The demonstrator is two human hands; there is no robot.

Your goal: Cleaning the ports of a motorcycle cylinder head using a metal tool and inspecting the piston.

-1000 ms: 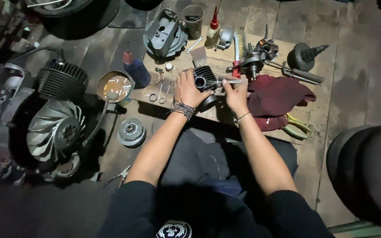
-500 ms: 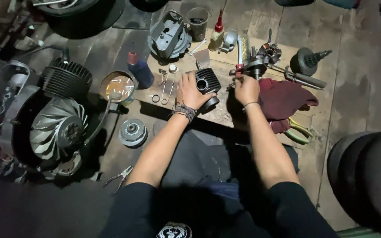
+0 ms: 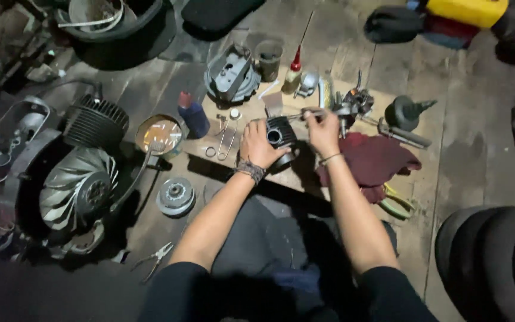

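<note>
Black finned engine cylinder [image 3: 281, 136], bore facing up toward the camera, resting on the wooden board [image 3: 210, 156] at centre; landmark for all entries below
- Left hand [image 3: 258, 145]: touching the cylinder's left side, fingers curled closed around it; woven band at the wrist
- Right hand [image 3: 323, 130]: just right of the cylinder, fingertips pinched shut on a slim metal tool [image 3: 296, 116] whose tip reaches over the cylinder's upper edge; exact kind of tool cannot be told
- Dark red rag [image 3: 377, 158]: right of the cylinder, under the right forearm
- Small carburettor-like part [image 3: 353, 102]: up and right of the cylinder
- Red-capped oil bottle [image 3: 294, 71]: above the cylinder
- Blue can with red top [image 3: 193, 115]: left of the cylinder
- Round tin [image 3: 159, 132]: further left, beside the can
- Grey fan wheel [image 3: 78, 188]: far left and below
- Pliers [image 3: 156, 256]: on the floor, well below and left of the cylinder
</note>
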